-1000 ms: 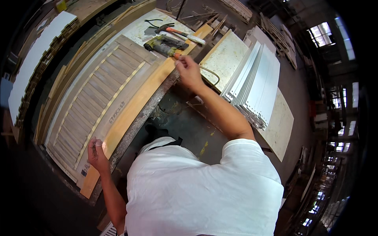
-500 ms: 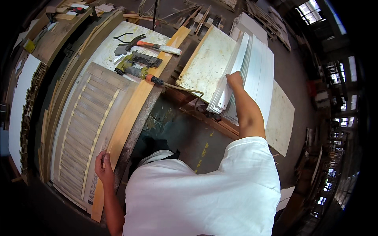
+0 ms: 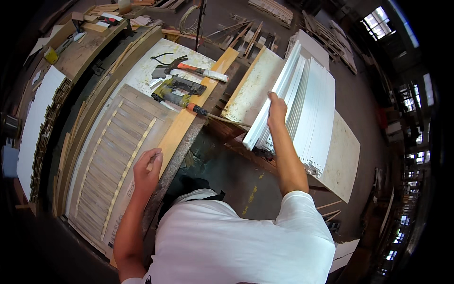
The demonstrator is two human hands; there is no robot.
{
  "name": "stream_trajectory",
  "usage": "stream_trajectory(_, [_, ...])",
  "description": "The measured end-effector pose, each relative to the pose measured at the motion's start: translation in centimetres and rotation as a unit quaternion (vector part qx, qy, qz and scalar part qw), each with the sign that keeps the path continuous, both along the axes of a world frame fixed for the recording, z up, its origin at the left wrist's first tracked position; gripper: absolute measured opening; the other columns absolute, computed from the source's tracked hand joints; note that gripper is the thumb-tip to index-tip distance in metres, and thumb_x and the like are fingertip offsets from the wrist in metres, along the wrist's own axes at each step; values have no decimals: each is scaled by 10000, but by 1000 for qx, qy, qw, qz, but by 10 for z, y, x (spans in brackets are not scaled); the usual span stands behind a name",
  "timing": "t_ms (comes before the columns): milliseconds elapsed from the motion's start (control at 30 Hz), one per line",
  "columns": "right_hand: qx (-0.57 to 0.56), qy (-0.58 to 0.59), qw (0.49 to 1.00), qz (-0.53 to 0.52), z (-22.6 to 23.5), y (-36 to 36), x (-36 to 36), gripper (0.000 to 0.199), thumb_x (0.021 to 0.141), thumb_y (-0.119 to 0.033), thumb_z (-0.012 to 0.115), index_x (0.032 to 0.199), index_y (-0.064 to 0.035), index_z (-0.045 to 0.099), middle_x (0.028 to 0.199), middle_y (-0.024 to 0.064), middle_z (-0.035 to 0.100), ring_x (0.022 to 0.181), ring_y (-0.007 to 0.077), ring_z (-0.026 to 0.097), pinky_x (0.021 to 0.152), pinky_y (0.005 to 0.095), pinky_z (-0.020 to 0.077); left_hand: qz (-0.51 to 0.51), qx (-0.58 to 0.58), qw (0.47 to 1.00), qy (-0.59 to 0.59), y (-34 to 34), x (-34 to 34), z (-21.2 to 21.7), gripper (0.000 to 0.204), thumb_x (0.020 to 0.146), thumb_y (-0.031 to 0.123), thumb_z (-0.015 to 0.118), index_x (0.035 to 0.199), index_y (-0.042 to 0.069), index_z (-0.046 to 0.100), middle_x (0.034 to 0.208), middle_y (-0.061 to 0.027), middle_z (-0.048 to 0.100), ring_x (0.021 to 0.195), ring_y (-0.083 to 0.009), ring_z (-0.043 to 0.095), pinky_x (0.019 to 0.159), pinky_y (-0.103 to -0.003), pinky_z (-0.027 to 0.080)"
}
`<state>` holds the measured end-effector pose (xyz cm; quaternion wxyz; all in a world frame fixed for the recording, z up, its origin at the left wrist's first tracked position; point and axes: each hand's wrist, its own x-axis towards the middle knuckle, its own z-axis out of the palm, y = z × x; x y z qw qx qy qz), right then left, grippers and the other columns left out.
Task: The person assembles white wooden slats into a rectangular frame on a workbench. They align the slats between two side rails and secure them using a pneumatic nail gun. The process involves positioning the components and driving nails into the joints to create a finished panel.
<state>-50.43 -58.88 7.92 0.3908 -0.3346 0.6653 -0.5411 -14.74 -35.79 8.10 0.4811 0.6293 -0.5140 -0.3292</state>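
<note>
The right hand [image 3: 278, 111] is closed around a long white slat [image 3: 258, 127], thumb and curled fingers gripping it partway along. The slat runs from nearer the person, left of this hand, to well beyond it, tilted above the neighbouring pieces; whether it is one piece or several together I cannot tell.

It looks smooth, straight and fairly light for its length, so it probably handles as stiff across a short span but may whip a little at the ends. The finish could slip under dry fingers and would likely scuff or chip at the edges. A grip near the middle of its length, on both long edges, should balance it best.

Just right of the right hand lies a stack of white boards [image 3: 318, 109]; to its left, a stained board [image 3: 253, 83].

Farther left, the left hand [image 3: 147, 169] is loosely curled, thumb apart from the fingers, with nothing visible in it. It is over or against a wooden strip [image 3: 182, 130]; contact is unclear. Left of it lies a slatted wooden panel [image 3: 118, 156]; beyond it, a pneumatic nailer [image 3: 176, 96], a claw hammer [image 3: 198, 71] and pincers [image 3: 161, 59].
</note>
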Motion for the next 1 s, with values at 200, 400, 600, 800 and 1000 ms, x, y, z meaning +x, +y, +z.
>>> stream_trajectory(200, [-170, -28, 974, 149, -21, 128, 199, 529, 852, -190, 690, 1216, 47, 389, 1072, 103, 523, 961, 184, 525, 862, 318, 432, -131, 43, 990, 23, -105, -53, 37, 529, 883, 326, 638, 1287, 4, 524, 1203, -214, 608, 1120, -263, 583, 954, -366, 437])
stream_trajectory(400, [-216, 34, 938, 267, -58, 148, 229, 391, 945, -283, 610, 1150, -7, 424, 902, 39, 509, 777, 111, 490, 671, 242, 414, -2, 126, 991, 49, -84, 38, 6, 341, 861, 231, 642, 1127, 25, 591, 913, -160, 651, 835, -246, 624, 756, -378, 479])
stream_trajectory(600, [-112, -5, 947, 302, -52, 147, 186, 236, 975, -261, 561, 1002, -57, 446, 708, -31, 424, 575, 48, 383, 496, 203, 328, 174, 137, 962, -158, 33, 206, -15, 373, 845, 266, 673, 1170, 95, 603, 1021, -147, 674, 908, -294, 647, 793, -378, 493])
stream_trajectory(800, [-85, 52, 947, 306, -35, 169, 211, 204, 972, -257, 568, 974, -81, 465, 634, -60, 403, 509, 23, 361, 460, 184, 330, 221, 138, 885, -385, 63, 363, -42, 424, 874, 287, 612, 1250, 97, 571, 1317, -120, 549, 1203, -306, 510, 985, -446, 399])
stream_trajectory(1000, [-137, 137, 924, 330, -27, 198, 223, 221, 971, -239, 569, 1045, -49, 485, 692, -58, 431, 558, 14, 361, 497, 173, 300, 244, 143, 862, -420, 76, 450, -89, 429, 891, 274, 583, 1284, 103, 555, 1339, -97, 539, 1233, -291, 487, 1010, -455, 372])
